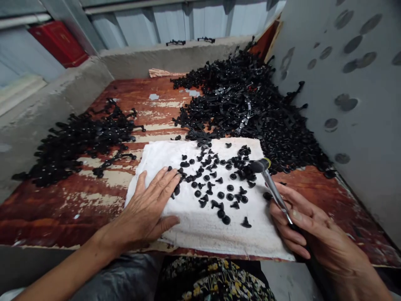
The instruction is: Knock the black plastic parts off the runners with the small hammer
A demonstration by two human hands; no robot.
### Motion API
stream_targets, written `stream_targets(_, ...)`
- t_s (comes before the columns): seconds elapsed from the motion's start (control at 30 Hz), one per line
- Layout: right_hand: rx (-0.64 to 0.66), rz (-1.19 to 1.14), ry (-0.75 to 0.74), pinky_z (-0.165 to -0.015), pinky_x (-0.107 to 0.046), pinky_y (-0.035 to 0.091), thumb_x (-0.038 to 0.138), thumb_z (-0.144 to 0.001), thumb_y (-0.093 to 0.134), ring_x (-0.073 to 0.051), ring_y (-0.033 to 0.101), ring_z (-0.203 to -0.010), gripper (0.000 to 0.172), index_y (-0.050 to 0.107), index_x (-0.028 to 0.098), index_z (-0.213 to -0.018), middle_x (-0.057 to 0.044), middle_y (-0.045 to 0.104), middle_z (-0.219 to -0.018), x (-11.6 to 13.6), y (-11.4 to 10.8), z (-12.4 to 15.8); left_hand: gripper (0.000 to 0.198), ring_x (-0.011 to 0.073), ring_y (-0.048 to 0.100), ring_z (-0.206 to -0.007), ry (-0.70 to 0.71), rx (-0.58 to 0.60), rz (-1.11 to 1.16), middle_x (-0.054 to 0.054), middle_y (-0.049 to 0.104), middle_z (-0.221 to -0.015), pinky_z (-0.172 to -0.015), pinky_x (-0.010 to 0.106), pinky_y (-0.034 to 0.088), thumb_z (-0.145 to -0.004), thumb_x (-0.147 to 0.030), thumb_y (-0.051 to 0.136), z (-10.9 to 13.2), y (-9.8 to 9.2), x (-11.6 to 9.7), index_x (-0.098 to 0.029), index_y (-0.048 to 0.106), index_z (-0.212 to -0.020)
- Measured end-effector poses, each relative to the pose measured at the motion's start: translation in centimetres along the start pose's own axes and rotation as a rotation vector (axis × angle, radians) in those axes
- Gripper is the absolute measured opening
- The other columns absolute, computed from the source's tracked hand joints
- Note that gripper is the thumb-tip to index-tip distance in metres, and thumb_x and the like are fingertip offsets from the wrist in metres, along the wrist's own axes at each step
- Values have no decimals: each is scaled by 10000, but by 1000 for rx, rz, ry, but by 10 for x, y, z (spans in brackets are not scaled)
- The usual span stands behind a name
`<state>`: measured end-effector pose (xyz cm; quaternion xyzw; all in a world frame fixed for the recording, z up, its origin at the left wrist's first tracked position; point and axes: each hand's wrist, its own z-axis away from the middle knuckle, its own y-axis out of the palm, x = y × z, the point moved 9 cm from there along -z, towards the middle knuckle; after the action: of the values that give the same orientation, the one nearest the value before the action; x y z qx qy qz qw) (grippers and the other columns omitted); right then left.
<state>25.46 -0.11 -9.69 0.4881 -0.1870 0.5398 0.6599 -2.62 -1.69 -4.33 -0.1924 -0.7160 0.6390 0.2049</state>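
Many small black rubber-like pieces (230,188) lie scattered on a white cloth (194,234). My left hand (150,209) rests palm down on the cloth's left part, fingers stretched out, its fingertips touching a few black pieces. In my right hand (303,221), at the cloth's right edge, is a metal-shafted tool (277,194) with a dark handle. The tool's round dark head has a yellow rim and sits over the right side of the scattered pieces. The palm side of my left hand is hidden.
A large heap of black parts (232,96) covers the table's back right, against a grey panel (344,83). Another pile (84,142) lies on the left. The worn reddish table (138,94) has a low concrete ledge (134,60) behind it. A red box (59,44) stands at the back left.
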Motion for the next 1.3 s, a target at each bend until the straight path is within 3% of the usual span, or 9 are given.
stream_targets(0.17, -31, 34, 23, -343, -97, 335, 464, -666, 837, -12, 340, -439, 566, 615, 338, -1171, 40, 517, -754, 1, 3, 3, 765, 394, 182, -1461, -112, -8, 15, 231, 350, -1539, -1115, 673, 130, -949, -582, 278, -15, -1, 21, -66, 250, -1512)
stream_targets(0.3, -30, 37, 13, -333, -107, 324, 457, -677, 828, -20, 323, -436, 566, 605, 331, -1181, 40, 505, -744, 1, 2, 2, 693, 404, 148, -1465, -112, 38, 36, 191, 315, -1566, -1104, 695, 121, -959, -571, 261, -34, 0, 21, -130, 335, -1488)
stream_targets(0.47, -42, 18, -16, -319, -117, 325, 423, -689, 825, -28, 341, -430, 535, 621, 312, -1171, 26, 511, -748, 2, 2, 2, 695, 421, 159, -1457, -177, 49, 4, 220, 306, -1560, -1086, 709, 150, -961, -559, 284, -47, 1, 37, -105, 326, -1486)
stream_targets(0.57, -67, 13, 1, -318, -112, 327, 424, -677, 833, -25, 343, -424, 535, 633, 311, -1160, 29, 509, -727, 1, 0, 2, 724, 443, 172, -1449, -200, -10, -51, 253, 287, -1557, -1078, 711, 162, -949, -569, 320, -38, -5, 38, -74, 330, -1476)
stream_targets(0.73, -88, 32, 23, -323, -105, 324, 445, -658, 841, -19, 336, -422, 572, 620, 324, -1171, 41, 500, -714, -1, -2, 2, 720, 445, 171, -1452, -134, -14, -86, 267, 329, -1535, -1100, 708, 120, -924, -568, 397, -11, -7, 4, -46, 423, -1419)
stream_targets(0.9, -78, 62, 13, -328, -105, 320, 464, -666, 832, -18, 337, -424, 573, 606, 329, -1175, 40, 506, -728, 0, -1, 3, 694, 456, 203, -1438, -43, 3, -13, 216, 329, -1553, -1050, 742, 195, -905, -585, 431, -7, -6, -22, -167, 411, -1459)
stream_targets(1.07, -55, 55, -8, -329, -112, 325, 452, -688, 819, -23, 341, -423, 550, 600, 332, -1178, 34, 519, -739, 1, -2, 2, 699, 469, 191, -1438, -76, -37, 5, 223, 312, -1557, -1046, 750, 178, -893, -571, 467, -3, -11, -15, -183, 395, -1470)
stream_targets(1.3, -102, 60, -19, -315, -111, 311, 452, -677, 817, -25, 333, -411, 549, 623, 318, -1172, 33, 497, -701, 1, -1, 4, 678, 461, 139, -1451, -186, -97, 29, 238, 286, -1546, -1051, 719, 185, -895, -466, 483, 31, -9, 4, -198, 301, -1491)
